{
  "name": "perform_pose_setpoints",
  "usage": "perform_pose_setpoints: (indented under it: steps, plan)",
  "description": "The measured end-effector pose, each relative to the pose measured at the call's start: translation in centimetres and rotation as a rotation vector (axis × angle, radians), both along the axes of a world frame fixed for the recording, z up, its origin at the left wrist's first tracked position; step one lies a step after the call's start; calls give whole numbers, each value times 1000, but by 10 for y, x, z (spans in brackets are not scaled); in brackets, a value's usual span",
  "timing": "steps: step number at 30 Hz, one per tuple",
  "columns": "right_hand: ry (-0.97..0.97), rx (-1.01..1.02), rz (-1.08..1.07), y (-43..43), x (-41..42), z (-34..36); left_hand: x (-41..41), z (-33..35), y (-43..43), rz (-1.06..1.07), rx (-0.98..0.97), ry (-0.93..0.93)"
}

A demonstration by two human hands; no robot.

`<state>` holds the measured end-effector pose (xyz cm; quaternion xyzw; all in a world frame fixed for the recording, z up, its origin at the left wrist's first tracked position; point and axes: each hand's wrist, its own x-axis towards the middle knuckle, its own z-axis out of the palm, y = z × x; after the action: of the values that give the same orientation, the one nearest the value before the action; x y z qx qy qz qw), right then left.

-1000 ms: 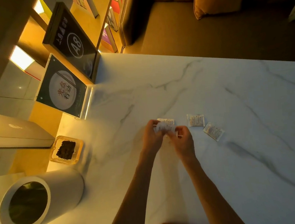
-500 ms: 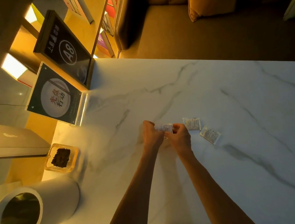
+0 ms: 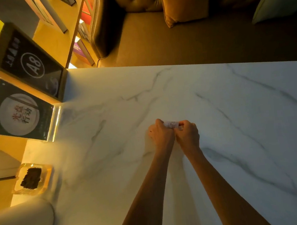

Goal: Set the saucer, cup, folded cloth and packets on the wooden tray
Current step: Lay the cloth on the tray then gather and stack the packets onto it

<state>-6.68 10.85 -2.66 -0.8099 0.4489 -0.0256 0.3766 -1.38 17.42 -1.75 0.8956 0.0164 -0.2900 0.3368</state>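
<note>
- Both hands meet over the middle of the marble table (image 3: 214, 107), knuckles nearly touching; the left hand (image 3: 162, 138) and the right hand (image 3: 187, 136) each pinch one end of the same small bundle, probably so the loose pieces stay squared up as one stack.
- Bare marble spreads far and to the right of the hands, which suggests the loose items are already gathered. No wooden tray, saucer, cup or folded cloth shows anywhere, so the loading itself is not yet done.
- At the near left corner stands a white cylinder container (image 3: 25, 223), well apart from the hands.
- Two dark sign boards (image 3: 22, 83) lean along the left edge, one marked A8, turned to face whoever sits at the table.
- Just far of the cylinder sits an amber glass dish (image 3: 33, 178) with something dark in it, set at the left edge, out of the working area.
- Smallest of all, the packets (image 3: 171, 124) peek out pale between the fingertips, at the far side of the hands. How many are held I cannot tell, since the fingers cover most of the bundle.
</note>
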Motion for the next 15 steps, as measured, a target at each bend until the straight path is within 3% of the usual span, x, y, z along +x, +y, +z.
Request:
perform_pose_setpoints:
  steps: [3,7,11,15]
  plan:
    - [-11,38,31,-4,0,-4,4,-1,1,13,-12,25]
    - [-59,86,36,-10,-4,-5,4,1,6,48,-174,108]
    - [-142,120,-57,-22,-32,-1,-5,6,2,-17,-332,165]
    - [-190,196,-214,-32,-69,-1,-22,6,-16,-162,-329,214]
